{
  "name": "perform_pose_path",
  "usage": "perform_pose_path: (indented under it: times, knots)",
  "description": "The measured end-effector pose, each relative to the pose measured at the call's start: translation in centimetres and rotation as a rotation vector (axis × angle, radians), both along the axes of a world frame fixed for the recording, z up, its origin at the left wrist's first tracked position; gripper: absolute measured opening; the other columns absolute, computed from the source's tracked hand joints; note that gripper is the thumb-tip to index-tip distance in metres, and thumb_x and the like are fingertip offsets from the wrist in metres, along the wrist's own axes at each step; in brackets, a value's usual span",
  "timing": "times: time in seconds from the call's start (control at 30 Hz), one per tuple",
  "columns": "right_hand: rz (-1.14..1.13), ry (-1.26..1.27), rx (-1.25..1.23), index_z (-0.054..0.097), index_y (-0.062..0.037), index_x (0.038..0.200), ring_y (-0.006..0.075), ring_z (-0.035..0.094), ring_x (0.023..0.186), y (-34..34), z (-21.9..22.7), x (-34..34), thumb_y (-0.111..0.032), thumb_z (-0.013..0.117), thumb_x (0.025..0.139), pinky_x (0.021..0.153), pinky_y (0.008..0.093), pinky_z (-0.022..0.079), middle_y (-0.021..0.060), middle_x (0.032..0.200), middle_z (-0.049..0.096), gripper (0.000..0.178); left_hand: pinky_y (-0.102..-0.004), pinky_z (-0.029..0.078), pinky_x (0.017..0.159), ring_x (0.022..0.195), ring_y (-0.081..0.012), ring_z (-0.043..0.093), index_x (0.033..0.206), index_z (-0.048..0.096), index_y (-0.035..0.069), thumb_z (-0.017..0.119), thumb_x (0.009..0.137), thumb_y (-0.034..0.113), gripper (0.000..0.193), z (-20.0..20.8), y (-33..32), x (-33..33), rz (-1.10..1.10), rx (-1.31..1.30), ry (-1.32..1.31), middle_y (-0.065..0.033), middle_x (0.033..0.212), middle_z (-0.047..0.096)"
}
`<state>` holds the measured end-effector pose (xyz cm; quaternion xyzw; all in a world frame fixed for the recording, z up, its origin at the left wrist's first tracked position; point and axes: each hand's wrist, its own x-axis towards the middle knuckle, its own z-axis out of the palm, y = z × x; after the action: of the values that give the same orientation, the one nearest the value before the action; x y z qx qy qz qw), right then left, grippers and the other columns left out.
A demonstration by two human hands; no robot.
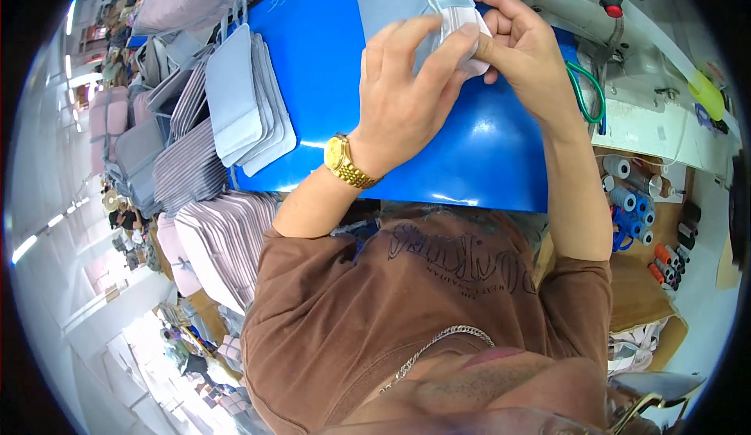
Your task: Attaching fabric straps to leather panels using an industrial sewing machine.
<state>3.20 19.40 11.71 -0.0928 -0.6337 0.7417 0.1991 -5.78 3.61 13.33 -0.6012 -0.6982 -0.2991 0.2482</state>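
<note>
A light grey-blue fabric piece (391, 1) hangs over the far edge of a blue work surface (328, 67). Its corner, with a white striped strip (460, 19), lies between my two hands. My left hand (403, 83), with a gold watch on its wrist, has its fingers curled and its thumb against the strip. From the right, my right hand (520, 52) pinches the same corner between thumb and fingers. The thumbs nearly meet, and the fingers partly hide the cloth.
Stacked grey fabric panels (238, 98) lie at the left of the blue surface, with striped bundles (223, 239) below them. A green loop handle (588, 91) sits at the right edge. Thread spools (626, 196) stand on the right, below a white machine bed (641, 134).
</note>
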Motion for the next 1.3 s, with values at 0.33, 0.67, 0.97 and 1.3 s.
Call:
perform_pose_path:
  times: [0.33, 0.67, 0.97, 1.3]
  knots:
    - [-0.048, -0.028, -0.046, 0.049, 0.0047, 0.135, 0.0060, 0.060, 0.073, -0.8, -0.2, -0.1, -0.015, 0.070, 0.091, 0.057, 0.0192, 0.048, 0.0035, 0.087, 0.065, 0.052, -0.0303, 0.052, 0.065, 0.080, -0.0217, 0.062, 0.108, 0.068, 0.009, 0.071, 0.076, 0.001, 0.033, 2.8, 0.7, -1.3, 0.015, -0.214, 0.158, -0.0051, 0.103, 0.063]
    - [-0.066, 0.045, -0.168, 0.053, 0.0024, 0.132, 0.0106, 0.065, 0.083, -1.0, -1.7, -1.1, -0.011, 0.064, 0.094, 0.071, 0.0229, 0.055, 0.0047, 0.091, 0.067, 0.041, -0.0307, 0.054, 0.069, 0.082, -0.0230, 0.062, 0.099, 0.067, 0.008, 0.069, 0.074, 0.008, 0.025, 3.1, 2.8, -2.4, -0.035, -0.103, 0.098, -0.0031, 0.099, 0.063]
    - [-0.323, -0.028, 0.122, 0.067, 0.0004, 0.113, 0.0075, 0.066, 0.080, -3.6, 0.9, 0.7, -0.008, 0.067, 0.092, 0.070, 0.0207, 0.052, 0.0074, 0.093, 0.072, 0.023, -0.0276, 0.052, 0.068, 0.083, -0.0203, 0.064, 0.098, 0.067, 0.006, 0.076, 0.080, 0.008, 0.020, -1.8, 0.4, -4.0, 0.061, 0.120, -0.213, -0.0065, 0.102, 0.066]
    - [-0.057, 0.137, -0.219, 0.063, 0.0026, 0.119, 0.0078, 0.062, 0.095, -4.2, -0.5, -0.3, -0.015, 0.060, 0.098, 0.083, 0.0220, 0.048, 0.0044, 0.101, 0.069, 0.028, -0.0326, 0.050, 0.079, 0.095, -0.0254, 0.062, 0.114, 0.065, 0.009, 0.073, 0.078, 0.003, 0.037, -0.1, 0.1, -3.5, -0.108, 0.083, -0.090, -0.0098, 0.110, 0.064]
